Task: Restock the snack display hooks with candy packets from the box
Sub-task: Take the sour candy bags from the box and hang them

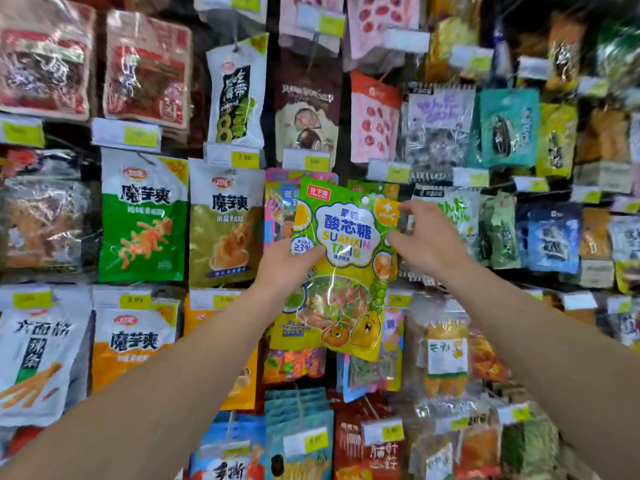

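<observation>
Nearest to me, both forearms reach up from the lower corners toward the centre of the frame. My left hand (282,268) grips the candy packet (341,268) along its left edge, thumb across the front and fingers behind. My right hand (424,239) pinches the packet's upper right corner between thumb and fingertips. The hands are apart, one on each side, both clamped on the same packet.

I judge the step in hand to be hanging this packet on a hook. To do it well I would keep the top edge level and taut between both hands, find the hang hole near the top, and line it up with the hook tip before pushing back. The hook itself is hidden behind the packet, so I cannot tell how close the hole is to it. I would slide it on gently, since the glossy film looks slippery and could tear at the hole.

The packet sits in the middle of the frame, tilted slightly with its top leaning left, just in front of the display. It is bright green and yellow, with a red logo at the upper left, large blue characters, a clear window showing mixed sweets, and cartoon fruit at the bottom.

Behind it, similar bright packets (282,206) hang in the same column, and price tags (306,160) sit above.
</observation>
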`<state>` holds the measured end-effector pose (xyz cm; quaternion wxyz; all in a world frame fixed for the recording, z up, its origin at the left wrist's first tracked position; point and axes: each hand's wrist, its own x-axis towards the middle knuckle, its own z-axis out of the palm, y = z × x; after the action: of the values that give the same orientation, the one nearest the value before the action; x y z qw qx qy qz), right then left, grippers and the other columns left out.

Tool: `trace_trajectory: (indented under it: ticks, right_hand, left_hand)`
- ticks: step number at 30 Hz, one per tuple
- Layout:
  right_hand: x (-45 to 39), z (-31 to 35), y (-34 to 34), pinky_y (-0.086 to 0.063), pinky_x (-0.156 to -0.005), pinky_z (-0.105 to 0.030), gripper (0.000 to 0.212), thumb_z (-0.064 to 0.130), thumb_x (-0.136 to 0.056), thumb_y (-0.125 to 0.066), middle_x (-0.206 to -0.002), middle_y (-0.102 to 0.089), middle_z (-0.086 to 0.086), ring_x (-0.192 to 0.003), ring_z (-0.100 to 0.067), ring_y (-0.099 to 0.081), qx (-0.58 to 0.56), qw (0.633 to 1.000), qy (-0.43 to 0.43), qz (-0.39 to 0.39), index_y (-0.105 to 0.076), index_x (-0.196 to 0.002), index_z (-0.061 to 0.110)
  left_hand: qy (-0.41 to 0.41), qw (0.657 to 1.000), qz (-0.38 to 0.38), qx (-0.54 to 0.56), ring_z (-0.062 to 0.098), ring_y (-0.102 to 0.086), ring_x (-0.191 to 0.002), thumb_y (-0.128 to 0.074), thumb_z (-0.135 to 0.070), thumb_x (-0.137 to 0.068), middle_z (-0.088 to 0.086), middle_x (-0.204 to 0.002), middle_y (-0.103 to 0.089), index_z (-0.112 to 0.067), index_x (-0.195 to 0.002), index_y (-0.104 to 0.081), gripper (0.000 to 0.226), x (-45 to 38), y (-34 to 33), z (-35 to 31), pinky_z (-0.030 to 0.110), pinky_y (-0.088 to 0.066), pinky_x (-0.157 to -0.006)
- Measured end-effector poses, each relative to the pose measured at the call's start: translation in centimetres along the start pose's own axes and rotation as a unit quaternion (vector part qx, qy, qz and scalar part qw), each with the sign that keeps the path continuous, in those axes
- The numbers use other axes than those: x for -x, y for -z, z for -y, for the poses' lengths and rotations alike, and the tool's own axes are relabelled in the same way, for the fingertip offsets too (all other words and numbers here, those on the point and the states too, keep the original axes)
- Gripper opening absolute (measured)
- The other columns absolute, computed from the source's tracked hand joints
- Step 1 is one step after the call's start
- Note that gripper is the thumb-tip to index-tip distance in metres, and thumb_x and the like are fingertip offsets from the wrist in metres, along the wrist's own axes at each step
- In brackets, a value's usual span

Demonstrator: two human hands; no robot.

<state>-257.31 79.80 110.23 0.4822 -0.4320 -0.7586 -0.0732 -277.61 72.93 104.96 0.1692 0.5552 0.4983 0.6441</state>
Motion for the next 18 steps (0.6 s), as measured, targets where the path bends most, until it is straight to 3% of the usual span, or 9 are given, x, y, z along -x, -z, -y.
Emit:
trace_trajectory:
  ticks: [2, 4, 7, 10, 13, 15, 18]
  right_hand:
    - [-2.2, -0.6, -0.3, -0.042, -0.096, -0.035, 0.052, 0.024, -0.085, -0.065, -0.133, -0.054, -0.016, -0.120, -0.032, -0.054, 0.037, 0.999, 0.027, 0.002, -0.053, -0.134, 0.011]
    - [-4.4, -1.5, -0.7, -0.044, -0.100, -0.038, 0.055, 0.025, -0.086, -0.063, -0.136, -0.052, -0.016, -0.122, -0.033, -0.053, 0.056, 0.997, 0.049, 0.000, -0.051, -0.138, 0.012]
    - [-7.9, -3.5, -1.6, -0.041, -0.107, -0.041, 0.061, 0.028, -0.088, -0.061, -0.143, -0.048, -0.016, -0.129, -0.034, -0.048, 0.075, 0.995, 0.068, 0.001, -0.044, -0.144, 0.013]
    - [-10.9, -5.5, -2.5, -0.035, -0.112, -0.041, 0.070, 0.028, -0.089, -0.062, -0.153, -0.037, -0.013, -0.136, -0.035, -0.039, 0.113, 0.989, 0.094, 0.018, -0.032, -0.151, 0.013]
    - [-13.9, -7.6, -3.6, -0.025, -0.119, -0.042, 0.074, 0.024, -0.090, -0.057, -0.161, -0.022, -0.009, -0.146, -0.033, -0.023, 0.137, 0.982, 0.128, 0.016, -0.022, -0.155, 0.015]
    - [-15.7, -8.9, -4.4, -0.021, -0.120, -0.046, 0.072, 0.027, -0.093, -0.049, -0.163, -0.016, -0.008, -0.148, -0.032, -0.015, 0.169, 0.974, 0.146, 0.020, -0.016, -0.156, 0.016]
    - [-17.5, -10.3, -5.0, -0.018, -0.121, -0.043, 0.061, 0.026, -0.100, -0.043, -0.162, -0.021, -0.009, -0.147, -0.031, -0.020, 0.151, 0.971, 0.184, -0.004, -0.021, -0.156, 0.015]
  left_hand:
    - [0.003, 1.000, -0.015, -0.013, 0.012, -0.042, -0.055, -0.066, -0.030, -0.092, -0.013, -0.047, -0.049, -0.014, -0.067, -0.055, 0.032, -1.8, -0.9, 0.2, 0.031, -0.036, -0.058]
    - [-0.002, 0.999, -0.029, -0.022, 0.018, -0.051, -0.066, -0.069, -0.032, -0.089, -0.003, -0.066, -0.057, -0.018, -0.071, -0.059, 0.025, -3.6, -1.7, 0.3, 0.036, -0.044, -0.068]
    - [-0.004, 0.999, -0.033, -0.032, 0.004, -0.042, -0.061, -0.068, -0.029, -0.090, -0.015, -0.070, -0.041, -0.032, -0.065, -0.039, 0.038, -5.9, -3.2, 0.7, 0.032, -0.040, -0.075]
    - [-0.014, 0.998, -0.043, -0.052, 0.001, -0.044, -0.064, -0.067, -0.030, -0.091, -0.021, -0.075, -0.038, -0.033, -0.076, -0.042, 0.029, -7.6, -4.2, 1.0, 0.031, -0.041, -0.075]
    - [-0.012, 0.994, -0.059, -0.086, 0.008, -0.053, -0.062, -0.069, -0.035, -0.088, -0.007, -0.075, -0.056, -0.021, -0.086, -0.060, 0.017, -9.5, -4.8, 1.9, 0.024, -0.046, -0.059]
    - [-0.019, 0.994, -0.068, -0.088, 0.006, -0.051, -0.056, -0.070, -0.033, -0.088, -0.008, -0.063, -0.057, -0.017, -0.087, -0.068, 0.016, -10.3, -5.4, 2.2, 0.017, -0.040, -0.045]
    - [-0.032, 0.992, -0.092, -0.077, 0.007, -0.051, -0.054, -0.071, -0.028, -0.087, -0.006, -0.062, -0.058, -0.011, -0.085, -0.069, 0.017, -11.2, -7.1, 2.4, 0.012, -0.039, -0.040]
